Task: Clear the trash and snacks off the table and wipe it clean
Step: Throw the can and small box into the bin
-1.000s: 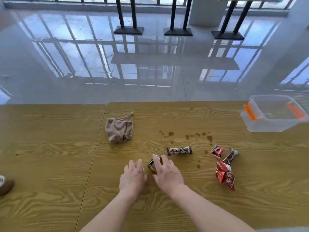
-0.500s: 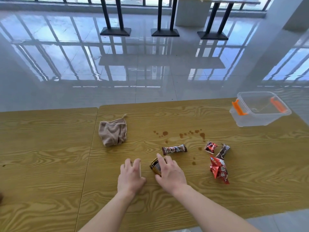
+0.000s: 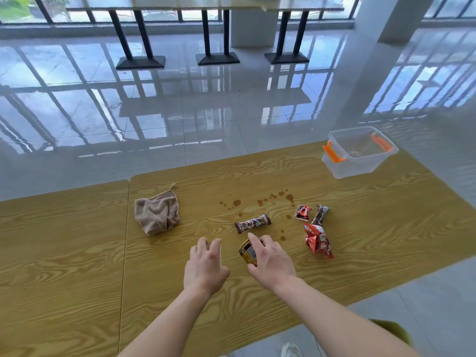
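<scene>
On the wooden table [image 3: 77,266], my right hand [image 3: 271,261] is closed over a small brown and gold can [image 3: 247,252], fingers on top and thumb at its side. My left hand [image 3: 206,266] arches over a small pale see-through thing [image 3: 219,249] that is mostly hidden; whether it is gripped is unclear. Beyond the hands lies a brown snack bar [image 3: 252,223]. To the right are a small red wrapper [image 3: 303,212], a dark torn wrapper [image 3: 320,215] and a crumpled red bag [image 3: 319,242]. Brown spill spots [image 3: 260,202] dot the middle. A beige cloth [image 3: 157,215] lies at the left.
A clear plastic box [image 3: 360,163] with orange handles stands open at the table's far right corner. A seam [image 3: 126,240] splits the table into two tops. Beyond the far edge is glossy tiled floor with black table legs [image 3: 140,63].
The view has tilted up and swung, so the table sits lower and more slanted in frame. Both hands stay on the same two objects near the front middle.
</scene>
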Demonstrator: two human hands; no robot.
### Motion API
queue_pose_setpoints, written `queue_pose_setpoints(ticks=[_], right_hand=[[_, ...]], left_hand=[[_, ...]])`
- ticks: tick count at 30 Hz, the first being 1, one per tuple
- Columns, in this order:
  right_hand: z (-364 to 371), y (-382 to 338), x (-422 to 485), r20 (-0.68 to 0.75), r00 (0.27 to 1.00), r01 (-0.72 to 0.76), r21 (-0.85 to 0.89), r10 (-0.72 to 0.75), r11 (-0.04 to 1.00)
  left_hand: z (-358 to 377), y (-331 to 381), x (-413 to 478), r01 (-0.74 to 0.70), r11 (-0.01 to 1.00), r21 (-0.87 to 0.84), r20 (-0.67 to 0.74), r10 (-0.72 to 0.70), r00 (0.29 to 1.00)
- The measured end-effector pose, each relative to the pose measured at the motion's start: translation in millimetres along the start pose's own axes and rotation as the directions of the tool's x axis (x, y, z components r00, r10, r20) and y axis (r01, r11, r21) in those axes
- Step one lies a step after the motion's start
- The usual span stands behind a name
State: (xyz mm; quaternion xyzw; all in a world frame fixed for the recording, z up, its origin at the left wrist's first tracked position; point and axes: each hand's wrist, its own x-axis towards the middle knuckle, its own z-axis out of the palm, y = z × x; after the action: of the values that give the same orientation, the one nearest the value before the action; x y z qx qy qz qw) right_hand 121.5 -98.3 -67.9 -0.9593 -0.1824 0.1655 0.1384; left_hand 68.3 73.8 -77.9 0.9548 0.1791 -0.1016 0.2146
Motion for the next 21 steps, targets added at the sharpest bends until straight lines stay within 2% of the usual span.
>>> queue_pose_setpoints(ticks=[12,21], right_hand=[[1,17,-53,-0.102,0.983,-0.148,0.066,0.155,0.987],[-20,72,-116,-0.204,0.93,-0.285,0.131,0.307,0.95]], left_hand=[[1,25,-24,-0.21,0.977,0.037,0.033,0.209,0.977],[15,97,-53,-0.392,0.918,0.052,0.055,0.39,0.919]])
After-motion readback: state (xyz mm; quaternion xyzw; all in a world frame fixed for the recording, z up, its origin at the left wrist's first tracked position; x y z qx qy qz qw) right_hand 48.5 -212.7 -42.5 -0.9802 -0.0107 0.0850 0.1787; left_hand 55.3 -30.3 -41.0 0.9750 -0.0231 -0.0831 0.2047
